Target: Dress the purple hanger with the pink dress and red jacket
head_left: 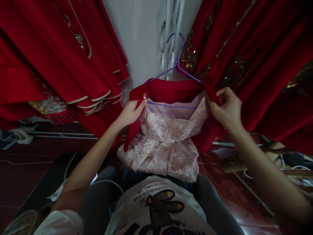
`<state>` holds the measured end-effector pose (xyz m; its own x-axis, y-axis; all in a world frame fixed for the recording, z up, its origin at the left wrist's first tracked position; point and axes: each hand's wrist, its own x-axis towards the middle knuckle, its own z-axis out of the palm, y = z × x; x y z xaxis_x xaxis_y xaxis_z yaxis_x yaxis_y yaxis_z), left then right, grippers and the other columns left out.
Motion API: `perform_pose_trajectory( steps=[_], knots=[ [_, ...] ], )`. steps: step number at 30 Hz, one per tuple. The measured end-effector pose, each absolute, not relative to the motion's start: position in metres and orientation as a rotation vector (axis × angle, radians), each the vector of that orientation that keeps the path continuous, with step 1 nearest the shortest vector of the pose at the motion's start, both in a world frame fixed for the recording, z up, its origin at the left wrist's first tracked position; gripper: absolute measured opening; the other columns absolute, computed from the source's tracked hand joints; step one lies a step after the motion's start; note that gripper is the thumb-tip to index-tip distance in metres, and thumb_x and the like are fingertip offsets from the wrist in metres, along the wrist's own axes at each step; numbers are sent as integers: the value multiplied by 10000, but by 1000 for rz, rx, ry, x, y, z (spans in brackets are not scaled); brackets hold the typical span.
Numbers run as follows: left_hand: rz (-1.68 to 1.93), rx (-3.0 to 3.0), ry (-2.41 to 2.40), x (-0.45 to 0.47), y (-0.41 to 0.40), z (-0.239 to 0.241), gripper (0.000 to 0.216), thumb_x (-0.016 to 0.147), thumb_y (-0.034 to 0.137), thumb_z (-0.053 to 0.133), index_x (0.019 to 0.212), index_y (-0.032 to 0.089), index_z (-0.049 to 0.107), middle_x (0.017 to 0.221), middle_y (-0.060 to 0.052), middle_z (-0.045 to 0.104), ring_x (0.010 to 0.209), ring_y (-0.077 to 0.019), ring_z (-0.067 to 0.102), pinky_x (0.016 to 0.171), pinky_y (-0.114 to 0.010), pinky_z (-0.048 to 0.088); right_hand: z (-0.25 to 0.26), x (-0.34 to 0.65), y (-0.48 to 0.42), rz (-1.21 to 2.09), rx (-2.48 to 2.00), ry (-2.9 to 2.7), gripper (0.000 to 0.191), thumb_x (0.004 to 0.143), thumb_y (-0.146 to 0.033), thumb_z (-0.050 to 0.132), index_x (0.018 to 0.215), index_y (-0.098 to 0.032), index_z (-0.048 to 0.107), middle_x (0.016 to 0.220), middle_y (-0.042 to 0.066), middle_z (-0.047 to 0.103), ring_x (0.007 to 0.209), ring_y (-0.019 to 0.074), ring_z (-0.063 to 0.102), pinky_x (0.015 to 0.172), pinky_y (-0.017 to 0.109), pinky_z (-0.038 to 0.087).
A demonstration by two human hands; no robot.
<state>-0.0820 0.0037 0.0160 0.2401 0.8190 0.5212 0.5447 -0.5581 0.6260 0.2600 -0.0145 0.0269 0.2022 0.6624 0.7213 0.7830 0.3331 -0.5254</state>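
A purple wire hanger point(181, 54) carries a short red jacket point(168, 87) and, within it, a pale pink brocade dress point(171, 156) with a gold sheen. The dress lies across the lap, its pink lining showing at the top. With thumb and fingers closed, my left hand point(132, 112) grips the jacket's left front edge beside a small shiny button point(144, 96). On the other side my right hand point(228, 107) pinches the opposite front edge, near a red beaded fastening point(220, 100). Between both hands the jacket front is spread apart.
Red garments with pale piping point(97, 65) hang on the left. More red clothes with gold embroidery point(234, 68) hang on the right. A white metal rack point(168, 42) stands behind the hanger. Poles and cables lie low at the right, above a reddish tiled floor point(215, 182).
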Motion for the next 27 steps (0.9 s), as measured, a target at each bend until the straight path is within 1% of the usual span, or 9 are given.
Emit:
perform_pose_trajectory(
  steps=[3, 6, 10, 14, 16, 18, 20, 22, 27],
  knots=[
    [1282, 2233, 1264, -48, 5, -11, 421, 978, 432, 381, 650, 187, 477, 577, 10, 527, 542, -114, 504, 553, -234, 397, 9, 225, 3, 85, -1288, -1659, 152, 732, -213, 618, 744, -211, 466, 643, -33, 475, 584, 104, 417, 598, 269, 334],
    [962, 2404, 1149, -10, -2, -36, 312, 984, 312, 393, 799, 169, 599, 686, -40, 652, 612, -158, 621, 614, -263, 446, -1, 184, 8, 307, -1124, -1743, 142, 719, -173, 550, 733, -217, 415, 637, -50, 424, 589, 104, 396, 599, 252, 330],
    [749, 2553, 1174, 10, -14, -49, 191, 935, 231, 466, 908, 151, 637, 775, -90, 701, 687, -213, 674, 669, -306, 489, -4, 154, 0, 440, -976, -1784, 143, 766, -189, 523, 748, -221, 385, 658, -52, 390, 604, 103, 387, 600, 241, 333],
    [1112, 2442, 1218, -1, -14, -49, 203, 930, 269, 493, 789, 170, 602, 797, -71, 669, 764, -197, 650, 741, -319, 497, -6, 160, -9, 435, -1037, -1795, 170, 776, -196, 564, 822, -225, 403, 679, -52, 448, 603, 104, 443, 607, 245, 364],
    [1325, 2232, 1208, -5, -9, -52, 166, 887, 271, 566, 751, 177, 560, 787, -40, 639, 749, -165, 625, 729, -294, 496, -9, 164, -13, 400, -1085, -1750, 193, 789, -216, 583, 882, -228, 414, 709, -44, 497, 607, 108, 490, 603, 248, 390],
    [1431, 1934, 1136, -6, -1, -57, 124, 823, 241, 638, 792, 182, 534, 785, -10, 629, 702, -129, 615, 686, -258, 499, -13, 164, -15, 363, -1107, -1673, 227, 808, -257, 599, 949, -231, 423, 757, -27, 540, 642, 122, 544, 610, 255, 426],
    [1448, 1662, 1027, -4, 6, -60, 172, 770, 205, 681, 856, 180, 534, 819, -6, 654, 708, -113, 635, 695, -243, 514, -17, 162, -15, 345, -1111, -1608, 277, 815, -289, 616, 1014, -236, 431, 811, -7, 568, 685, 136, 579, 619, 266, 462],
    [1424, 1514, 952, -4, 11, -60, 215, 738, 210, 715, 893, 168, 572, 886, -34, 694, 785, -126, 666, 781, -269, 534, -19, 160, -16, 354, -1107, -1590, 309, 815, -296, 625, 1058, -240, 442, 874, 16, 585, 714, 143, 597, 624, 275, 488],
    [1385, 1480, 850, -5, 8, -51, 315, 739, 343, 753, 982, 165, 663, 1077, -88, 723, 972, -182, 683, 967, -367, 513, -21, 157, -22, 417, -1069, -1649, 334, 826, -287, 616, 1120, -236, 466, 990, 53, 614, 776, 151, 626, 630, 281, 523]
  ],
)
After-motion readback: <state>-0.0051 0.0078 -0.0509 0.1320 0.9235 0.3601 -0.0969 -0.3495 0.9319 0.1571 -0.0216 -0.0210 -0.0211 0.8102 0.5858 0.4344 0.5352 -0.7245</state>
